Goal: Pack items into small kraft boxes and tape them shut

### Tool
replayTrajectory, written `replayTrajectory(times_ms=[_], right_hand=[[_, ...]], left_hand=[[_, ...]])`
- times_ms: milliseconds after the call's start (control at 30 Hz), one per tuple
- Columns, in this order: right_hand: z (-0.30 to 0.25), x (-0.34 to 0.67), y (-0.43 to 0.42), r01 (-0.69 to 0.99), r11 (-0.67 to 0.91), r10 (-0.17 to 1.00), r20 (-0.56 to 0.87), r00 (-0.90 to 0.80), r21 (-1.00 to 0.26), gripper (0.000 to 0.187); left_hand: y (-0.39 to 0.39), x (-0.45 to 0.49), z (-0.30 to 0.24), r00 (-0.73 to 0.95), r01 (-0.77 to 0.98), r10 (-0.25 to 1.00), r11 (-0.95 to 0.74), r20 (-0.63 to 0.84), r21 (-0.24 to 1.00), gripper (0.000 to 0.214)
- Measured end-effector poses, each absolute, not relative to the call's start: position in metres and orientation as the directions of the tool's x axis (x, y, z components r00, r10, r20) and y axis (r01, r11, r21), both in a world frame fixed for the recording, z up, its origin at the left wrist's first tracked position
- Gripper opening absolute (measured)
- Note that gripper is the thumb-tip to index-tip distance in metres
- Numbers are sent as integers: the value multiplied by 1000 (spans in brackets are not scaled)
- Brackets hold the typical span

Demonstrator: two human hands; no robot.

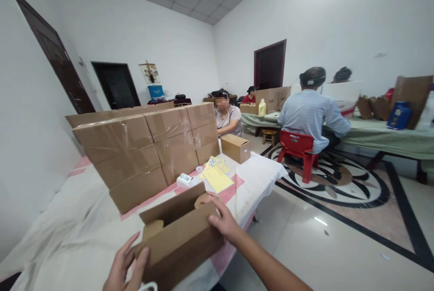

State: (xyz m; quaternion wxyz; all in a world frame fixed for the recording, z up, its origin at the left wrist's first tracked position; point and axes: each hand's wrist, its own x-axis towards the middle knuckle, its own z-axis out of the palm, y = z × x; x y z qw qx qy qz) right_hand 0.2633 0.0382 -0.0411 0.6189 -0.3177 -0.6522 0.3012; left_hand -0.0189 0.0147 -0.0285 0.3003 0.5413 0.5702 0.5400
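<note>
An open cardboard box [183,241] sits at the near edge of the table, its top flaps raised and its inside dark. My left hand [125,266] grips the left end, thumb on the near side and fingers behind. At the right end my right hand [225,221] is closed on the box, with the thumb on the near panel and fingers over the rim. Just beyond the box lie a small white device [186,181], a small tape roll [199,169] and yellow paper sheets [219,180]. What is inside the box cannot be made out.
Stacked cardboard boxes [135,144] wall off the table's far left side. A closed box [235,147] stands beyond the sheets on the tablecloth [259,169]. Across the floor, a person [303,114] sits on a red chair [296,143]; another person [230,117] is behind the stack.
</note>
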Motion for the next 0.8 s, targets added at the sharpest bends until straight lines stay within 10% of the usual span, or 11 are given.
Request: replayTrajectory(times_ms=[233,333,567,800], right_hand=[[-40,249,54,-163,422,903,430,-18,-892,96],[-38,245,64,-99,493,869,495,8,-865,82],[-32,225,82,112,627,775,632,11,-771,32],[-33,204,98,80,636,771,637,-19,-768,31]], left_hand=[[33,-13,-28,-122,300,943,-261,309,917,79],[32,-24,-24,-92,466,904,-332,418,820,68],[6,-6,30,169,956,883,-255,439,145,45],[16,18,14,273,959,926,-283,262,0,65]])
